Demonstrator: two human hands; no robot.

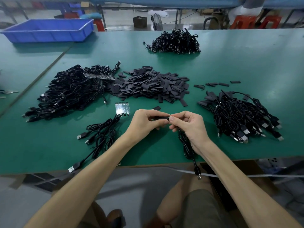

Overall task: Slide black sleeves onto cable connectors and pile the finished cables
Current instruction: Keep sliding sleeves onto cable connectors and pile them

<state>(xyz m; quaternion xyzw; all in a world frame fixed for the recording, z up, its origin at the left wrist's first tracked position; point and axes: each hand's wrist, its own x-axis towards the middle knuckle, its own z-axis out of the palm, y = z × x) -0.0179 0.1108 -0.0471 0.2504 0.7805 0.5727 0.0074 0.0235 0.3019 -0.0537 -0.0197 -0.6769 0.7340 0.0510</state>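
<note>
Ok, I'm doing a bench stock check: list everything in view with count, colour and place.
table: one, green, under everything
tray: one, blue, far left
far cable pile: one, black, far centre
left cable pile: one, black, left
sleeve pile: one, black, centre
loose sleeves: a few, black, right of sleeve pile
right cable pile: one, black, right
cable bunch: one, black, near left
board panel: one, silvery, at the bunch's far end
held sleeve: one, black, in left hand
held cable: one, black, hanging from right hand
left hand: one, gripping held sleeve
right hand: one, pinching held cable
</note>
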